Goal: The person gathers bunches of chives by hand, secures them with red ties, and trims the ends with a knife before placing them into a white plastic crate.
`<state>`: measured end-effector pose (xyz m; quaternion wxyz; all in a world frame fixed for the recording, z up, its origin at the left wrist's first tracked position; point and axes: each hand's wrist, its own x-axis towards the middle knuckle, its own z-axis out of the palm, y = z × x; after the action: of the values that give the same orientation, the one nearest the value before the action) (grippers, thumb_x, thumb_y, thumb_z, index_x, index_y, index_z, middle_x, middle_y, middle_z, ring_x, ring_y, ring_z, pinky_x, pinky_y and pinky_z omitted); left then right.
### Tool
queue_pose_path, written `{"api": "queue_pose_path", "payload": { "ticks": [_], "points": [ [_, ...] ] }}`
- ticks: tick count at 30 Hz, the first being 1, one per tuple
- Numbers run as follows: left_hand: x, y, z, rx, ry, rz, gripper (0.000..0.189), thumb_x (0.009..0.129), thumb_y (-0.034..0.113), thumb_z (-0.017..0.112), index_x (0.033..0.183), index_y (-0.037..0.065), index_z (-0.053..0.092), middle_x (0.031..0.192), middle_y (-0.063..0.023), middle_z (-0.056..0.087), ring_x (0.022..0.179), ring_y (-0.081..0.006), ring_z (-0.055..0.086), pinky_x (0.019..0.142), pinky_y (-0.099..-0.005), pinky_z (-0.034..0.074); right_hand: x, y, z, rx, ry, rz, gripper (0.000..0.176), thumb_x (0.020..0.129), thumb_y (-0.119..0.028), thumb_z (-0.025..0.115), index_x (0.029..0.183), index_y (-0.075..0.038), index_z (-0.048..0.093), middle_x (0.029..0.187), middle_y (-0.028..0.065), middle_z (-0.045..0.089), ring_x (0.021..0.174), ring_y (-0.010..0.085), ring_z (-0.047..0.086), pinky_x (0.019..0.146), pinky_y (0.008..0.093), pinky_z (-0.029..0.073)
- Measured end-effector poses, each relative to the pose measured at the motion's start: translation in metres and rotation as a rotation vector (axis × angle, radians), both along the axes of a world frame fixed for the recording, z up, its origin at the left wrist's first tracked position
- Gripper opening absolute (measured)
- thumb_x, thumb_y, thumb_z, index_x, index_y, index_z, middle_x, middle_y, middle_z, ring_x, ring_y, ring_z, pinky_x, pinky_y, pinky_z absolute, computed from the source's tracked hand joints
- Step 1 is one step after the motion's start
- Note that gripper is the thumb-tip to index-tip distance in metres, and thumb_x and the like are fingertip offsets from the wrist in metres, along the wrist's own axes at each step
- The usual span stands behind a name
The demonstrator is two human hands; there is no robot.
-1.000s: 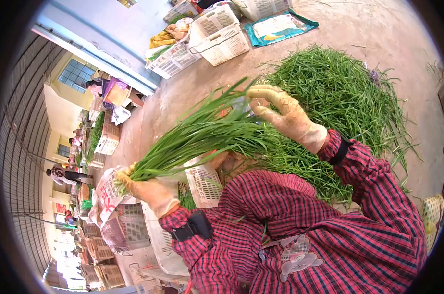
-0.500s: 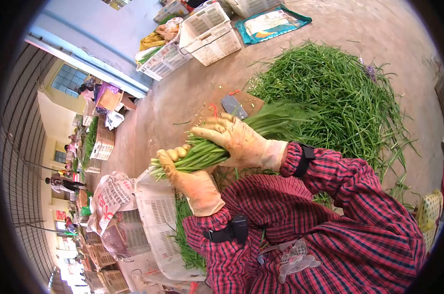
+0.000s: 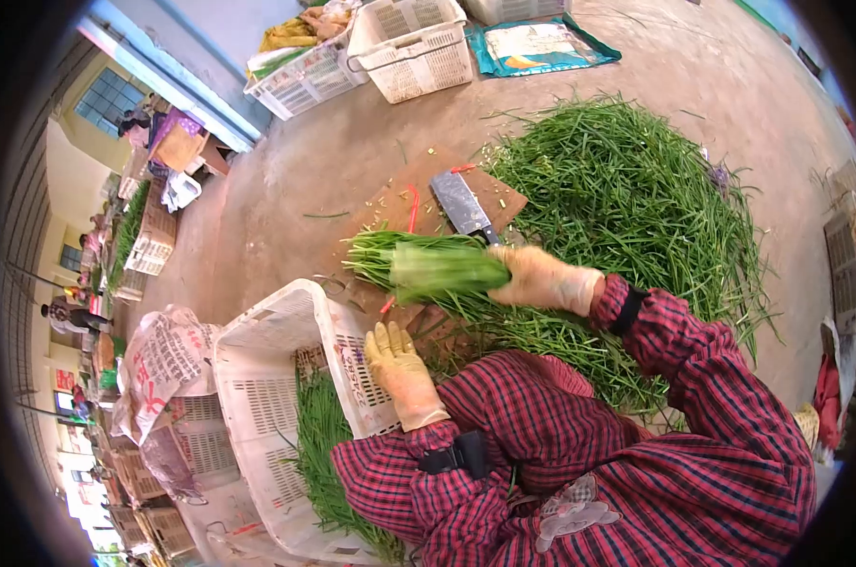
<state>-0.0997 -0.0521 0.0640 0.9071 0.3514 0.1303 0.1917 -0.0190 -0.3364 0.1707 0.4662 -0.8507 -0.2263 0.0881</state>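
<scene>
My right hand (image 3: 541,279), in a stained pale glove, is closed around one end of a bunch of long green chives (image 3: 452,269), which is smeared by motion. Beneath it, more cut chives (image 3: 367,255) lie on a brown board (image 3: 504,194). My left hand (image 3: 402,373), gloved too, is held open and empty, fingers stretched out, beside the rim of a white plastic crate (image 3: 329,326). A cleaver (image 3: 458,200) rests on the board close to the bunch. Near it lies a red tie (image 3: 414,208).
A large heap of loose chives (image 3: 626,189) covers the floor to the right. More chives (image 3: 329,454) lie in the white crate. Farther back stand another crate (image 3: 414,61) and a teal printed sack (image 3: 546,45). A crumpled sack (image 3: 168,364) is at the left.
My left hand has let go of the chives and moved down toward the crate. My right hand has moved right, holding the bunch over the board. The view has shifted slightly.
</scene>
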Motion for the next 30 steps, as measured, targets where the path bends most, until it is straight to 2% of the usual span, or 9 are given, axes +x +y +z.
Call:
{"api": "queue_pose_path", "payload": {
  "ticks": [8,13,16,18,20,21,22,25,30],
  "points": [
    [0.018,-0.008,0.013,0.048,0.110,-0.014,0.068,0.104,0.043,0.051,0.155,0.001,0.035,0.157,-0.0186,0.040,0.141,-0.0347,0.044,0.119,-0.0445,0.035,0.134,0.095,-0.007,-0.241,-0.024,-0.172,0.050,0.083,-0.036,0.074,0.118,-0.002,0.063,0.099,0.0253,0.072,0.100,0.0419,0.069,0.089,0.0473,0.054],
    [0.027,-0.004,0.017,0.000,0.237,0.032,0.071,0.102,0.044,0.056,0.154,0.000,0.037,0.153,-0.0161,0.045,0.134,-0.0293,0.050,0.116,-0.0396,0.039,0.169,0.146,-0.082,-0.611,-0.098,-0.121,0.080,0.093,-0.054,0.066,0.152,-0.007,0.038,0.132,0.0229,0.063,0.122,0.0393,0.061,0.099,0.0474,0.050],
    [0.028,-0.002,0.018,-0.017,0.169,0.044,0.063,0.105,0.039,0.054,0.152,0.000,0.040,0.150,-0.0146,0.047,0.131,-0.0267,0.052,0.113,-0.0376,0.041,0.170,0.152,-0.101,-0.723,-0.146,-0.133,0.086,0.094,-0.058,0.063,0.156,-0.006,0.033,0.135,0.0224,0.062,0.121,0.0393,0.061,0.099,0.0477,0.050],
    [0.029,-0.002,0.020,-0.058,0.188,0.078,0.057,0.106,0.035,0.051,0.150,-0.001,0.043,0.146,-0.0141,0.050,0.128,-0.0255,0.054,0.109,-0.0357,0.044,0.171,0.148,-0.102,-0.725,-0.082,-0.101,0.085,0.095,-0.057,0.061,0.156,-0.005,0.035,0.139,0.0207,0.060,0.125,0.0376,0.059,0.102,0.0475,0.048],
    [0.034,-0.002,0.025,-0.070,0.247,0.095,0.054,0.107,0.032,0.051,0.149,-0.001,0.044,0.145,-0.0139,0.051,0.126,-0.0248,0.055,0.108,-0.0351,0.045,0.164,0.144,-0.099,-0.541,-0.443,-0.224,0.076,0.097,-0.052,0.061,0.153,-0.004,0.040,0.136,0.0197,0.060,0.127,0.0386,0.056,0.105,0.0501,0.045],
    [0.036,-0.001,0.027,-0.079,0.303,0.111,0.051,0.108,0.030,0.050,0.148,-0.001,0.044,0.143,-0.0137,0.052,0.124,-0.0242,0.056,0.106,-0.0345,0.046,0.160,0.146,-0.096,-0.440,-0.493,-0.282,0.062,0.092,-0.045,0.069,0.142,-0.012,0.056,0.140,0.0126,0.059,0.133,0.0334,0.052,0.109,0.0495,0.042],
    [0.036,-0.001,0.028,-0.081,0.302,0.112,0.051,0.108,0.030,0.050,0.148,-0.001,0.044,0.143,-0.0137,0.052,0.124,-0.0242,0.056,0.106,-0.0345,0.046,0.157,0.145,-0.091,-0.440,-0.494,-0.280,0.062,0.092,-0.045,0.069,0.142,-0.012,0.056,0.140,0.0126,0.059,0.133,0.0334,0.052,0.109,0.0495,0.042],
    [0.036,-0.003,0.029,-0.070,0.316,0.100,0.051,0.107,0.030,0.050,0.148,0.000,0.045,0.141,-0.0130,0.054,0.121,-0.0232,0.057,0.105,-0.0337,0.046,0.139,0.149,-0.077,-0.160,-0.504,0.015,0.032,0.085,-0.035,0.077,0.113,-0.020,0.074,0.129,0.0046,0.063,0.128,0.0300,0.053,0.109,0.0470,0.039],
    [0.036,-0.004,0.029,-0.102,0.313,0.087,0.046,0.108,0.027,0.051,0.149,0.006,0.047,0.142,-0.0112,0.057,0.121,-0.0208,0.059,0.106,-0.0347,0.045,0.128,0.172,-0.063,-0.379,-0.437,0.061,0.022,0.084,-0.034,0.077,0.102,-0.020,0.076,0.115,0.0036,0.066,0.112,0.0276,0.058,0.099,0.0456,0.043]
  ]
}}
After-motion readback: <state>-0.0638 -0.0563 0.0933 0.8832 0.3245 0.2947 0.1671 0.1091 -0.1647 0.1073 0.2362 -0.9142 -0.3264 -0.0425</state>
